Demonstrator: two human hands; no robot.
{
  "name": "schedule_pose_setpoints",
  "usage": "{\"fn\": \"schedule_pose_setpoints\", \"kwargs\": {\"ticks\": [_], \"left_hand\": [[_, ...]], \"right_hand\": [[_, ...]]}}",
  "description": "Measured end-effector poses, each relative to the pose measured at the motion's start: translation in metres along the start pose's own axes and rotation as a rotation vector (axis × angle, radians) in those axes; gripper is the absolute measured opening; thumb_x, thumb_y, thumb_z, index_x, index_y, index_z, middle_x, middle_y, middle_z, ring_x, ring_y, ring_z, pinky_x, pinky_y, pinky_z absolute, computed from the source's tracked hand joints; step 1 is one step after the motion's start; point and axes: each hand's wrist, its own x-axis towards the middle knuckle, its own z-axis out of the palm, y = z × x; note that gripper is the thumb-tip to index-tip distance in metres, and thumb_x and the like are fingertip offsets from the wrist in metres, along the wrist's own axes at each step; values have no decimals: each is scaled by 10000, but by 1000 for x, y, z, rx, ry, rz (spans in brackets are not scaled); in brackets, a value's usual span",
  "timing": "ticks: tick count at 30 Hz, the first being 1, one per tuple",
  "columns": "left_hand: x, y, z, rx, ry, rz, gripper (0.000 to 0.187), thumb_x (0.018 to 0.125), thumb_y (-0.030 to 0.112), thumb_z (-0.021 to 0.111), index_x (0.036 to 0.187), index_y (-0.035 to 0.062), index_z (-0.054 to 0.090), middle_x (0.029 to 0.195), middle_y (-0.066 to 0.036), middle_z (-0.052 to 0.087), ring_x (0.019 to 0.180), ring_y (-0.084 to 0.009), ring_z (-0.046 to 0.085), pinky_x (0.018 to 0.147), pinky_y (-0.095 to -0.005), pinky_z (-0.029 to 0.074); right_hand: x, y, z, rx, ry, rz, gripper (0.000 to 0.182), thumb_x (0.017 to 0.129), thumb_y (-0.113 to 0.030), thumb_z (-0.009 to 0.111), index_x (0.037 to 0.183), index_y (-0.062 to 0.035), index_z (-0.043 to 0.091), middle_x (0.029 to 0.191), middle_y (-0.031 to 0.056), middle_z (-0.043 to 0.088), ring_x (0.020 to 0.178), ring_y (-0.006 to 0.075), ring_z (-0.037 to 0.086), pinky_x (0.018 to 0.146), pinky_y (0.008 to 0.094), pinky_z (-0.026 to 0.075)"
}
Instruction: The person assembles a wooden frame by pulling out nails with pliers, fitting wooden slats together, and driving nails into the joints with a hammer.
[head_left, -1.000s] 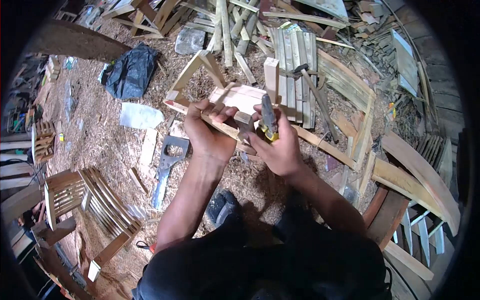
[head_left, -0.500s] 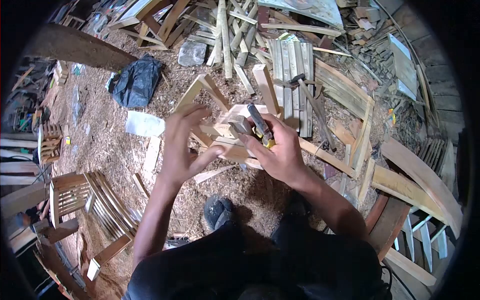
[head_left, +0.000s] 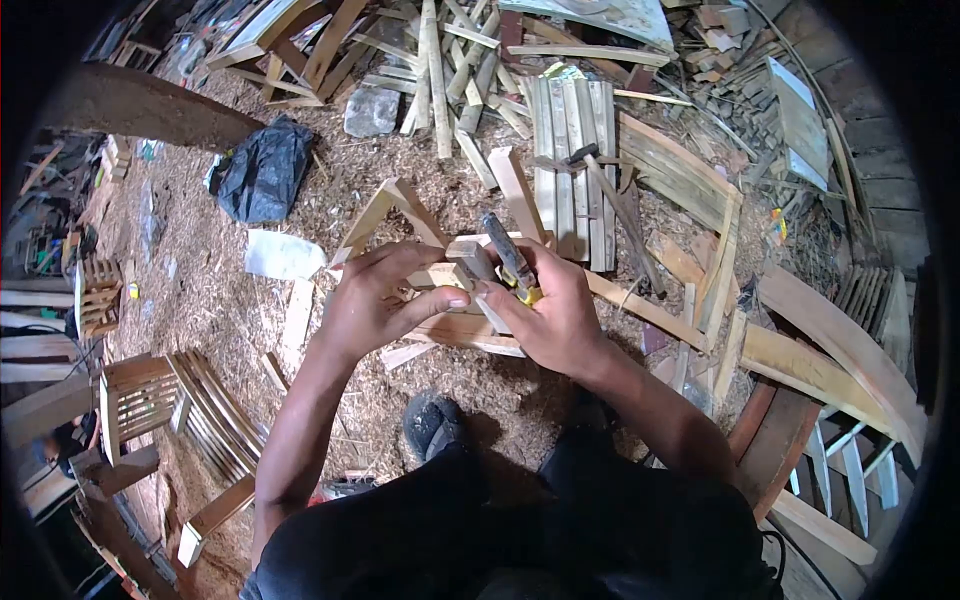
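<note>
My left hand (head_left: 375, 300) is closed around the end of a short pale wooden piece (head_left: 448, 273), its thumb pointing at my right hand. In my right hand (head_left: 555, 310) is a tool with a worn dark shaft (head_left: 500, 243) and a yellow part showing between the fingers; its kind I cannot tell. A grey-brown block (head_left: 470, 258) sits between the two hands, close to the right fingertips. Below and behind them stands a pale wooden frame (head_left: 395, 205) with upright legs (head_left: 517, 195), partly hidden by my hands.
A hammer (head_left: 615, 200) lies across grey slats (head_left: 575, 120) at the right. Slatted wooden frames (head_left: 215, 410) rest at the lower left. A black plastic bag (head_left: 265, 170) and a white sheet (head_left: 284, 254) lie on the shavings. Curved boards (head_left: 850, 360) are at the right.
My left hand has moved in to the right and closed on the wooden piece; before, it was raised with fingers spread. My right hand keeps the tool, nearly in place.
</note>
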Motion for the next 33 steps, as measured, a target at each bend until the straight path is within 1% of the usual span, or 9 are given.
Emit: {"fn": "schedule_pose_setpoints", "kwargs": {"ticks": [4, 9, 12, 15, 17, 21, 26, 29, 33], "left_hand": [[9, 17, -1, -161, -12, -140, 529, 728, 360, 794, 1103, 16, 651, 948, -174, 689, 893, -267, 690, 737, -362, 549], [6, 3, 5, -52, -57, -33, 565, 730, 367, 791, 1147, 20, 634, 970, -184, 691, 890, -273, 691, 752, -368, 547], [13, 11, 4, -73, -90, -76, 552, 738, 354, 788, 1136, 5, 633, 970, -183, 693, 882, -263, 692, 754, -362, 545], [27, 27, 2, -158, -149, -182, 514, 751, 319, 783, 1111, -18, 637, 971, -175, 694, 875, -238, 691, 747, -353, 547], [35, 31, 2, -243, -182, -256, 481, 758, 279, 784, 1094, -33, 639, 994, -162, 694, 865, -211, 685, 737, -347, 554], [36, 24, 4, -293, -187, -250, 550, 754, 211, 791, 1195, -46, 584, 1024, -136, 678, 797, -155, 665, 643, -298, 552], [29, 23, 5, -155, -167, -94, 601, 720, 206, 810, 1228, -15, 578, 1000, -107, 692, 910, -134, 648, 738, -278, 534], [27, 23, 9, -123, -140, -21, 614, 711, 214, 815, 1231, -13, 579, 980, -96, 696, 906, -121, 640, 760, -282, 525], [29, 25, 10, -219, -201, -165, 607, 717, 201, 811, 1233, -17, 576, 993, -88, 692, 893, -118, 633, 761, -292, 522]], "right_hand": [[-2, 1, 0, 25, 8, -25, 322, 843, -93, 648, 1101, 66, 541, 946, 185, 637, 879, 248, 654, 769, 351, 509], [1, 4, -4, 17, -16, -28, 329, 842, -93, 649, 1108, 67, 540, 926, 181, 641, 873, 254, 658, 770, 352, 512], [2, 7, -8, 23, -36, -42, 326, 842, -96, 654, 1107, 60, 545, 916, 161, 646, 873, 224, 657, 768, 342, 512], [2, 22, -11, 133, -58, 82, 328, 834, -106, 683, 1095, 50, 559, 940, 134, 659, 873, 154, 645, 750, 306, 511], [3, 23, -10, 201, -1, 89, 313, 834, -111, 685, 1081, 43, 571, 948, 133, 662, 874, 156, 647, 744, 304, 513], [1, 22, -9, 204, 65, 89, 281, 843, -106, 672, 1068, 36, 580, 955, 129, 666, 876, 161, 653, 737, 306, 518], [-5, 15, -6, 140, 78, 95, 286, 856, -120, 662, 1070, 42, 563, 895, 115, 657, 817, 158, 648, 707, 310, 516], [-8, 10, -4, 123, 79, 113, 273, 856, -111, 661, 1053, 47, 558, 881, 119, 653, 796, 152, 644, 684, 310, 507], [-7, 12, -6, 80, 73, 83, 270, 850, -103, 665, 1046, 47, 556, 849, 120, 648, 782, 149, 639, 662, 309, 497]]}}
